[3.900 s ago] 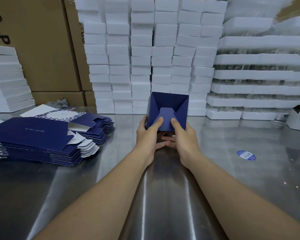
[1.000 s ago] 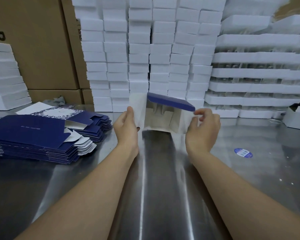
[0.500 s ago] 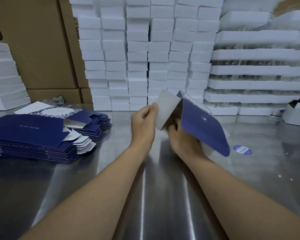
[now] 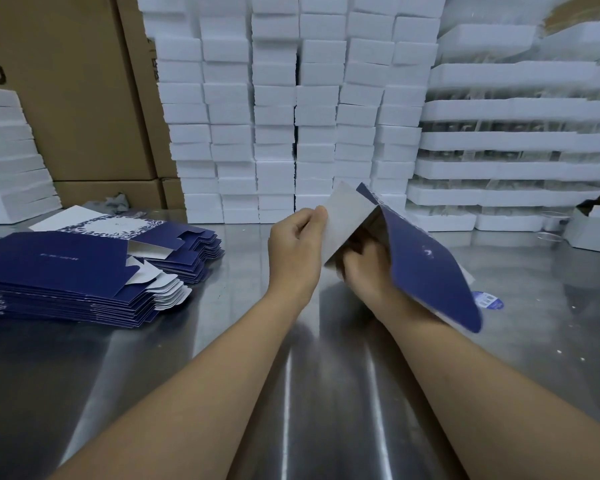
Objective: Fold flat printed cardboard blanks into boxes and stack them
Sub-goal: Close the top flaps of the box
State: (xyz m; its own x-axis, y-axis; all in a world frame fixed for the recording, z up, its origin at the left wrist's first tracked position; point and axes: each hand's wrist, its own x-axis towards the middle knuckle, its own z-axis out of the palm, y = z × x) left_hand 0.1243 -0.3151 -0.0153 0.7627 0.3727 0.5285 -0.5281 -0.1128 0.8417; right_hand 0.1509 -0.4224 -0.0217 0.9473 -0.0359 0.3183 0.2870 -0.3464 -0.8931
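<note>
Just above the shiny steel tabletop [image 4: 291, 382], between the two forearms, a half-folded dark blue printed cardboard box [image 4: 426, 268] is held in the air, tilted, with its blue outer panel falling to the right of the grip. The left hand [image 4: 297, 249] pinches the edge of the white inner flap [image 4: 347, 223] between thumb and fingers, so this grip is clamped on the flap. The right hand [image 4: 364, 270] is just beside it, under the blue panel, with fingers curled on the inner side of the box. Its fingertips are partly hidden, but it seems to hold the box too.

The cardboard looks thin and light, stiff along the panels and weak only at the creases. It will probably bend where it is scored and dent if squeezed in the middle of a panel. The printed blue side looks smooth and may slip, so a hold close to a crease or on a flap edge seems safer than one on a flat face.

Well to the left of the grip lies a pile of flat dark blue cardboard blanks [image 4: 59, 271] on the tabletop. Beyond the grip stand columns of white foam blocks [image 4: 291, 116], and to the far left of them are brown corrugated cartons [image 4: 80, 98]. A small blue sticker [image 4: 487, 301] lies on the tabletop to the right of the grip.
</note>
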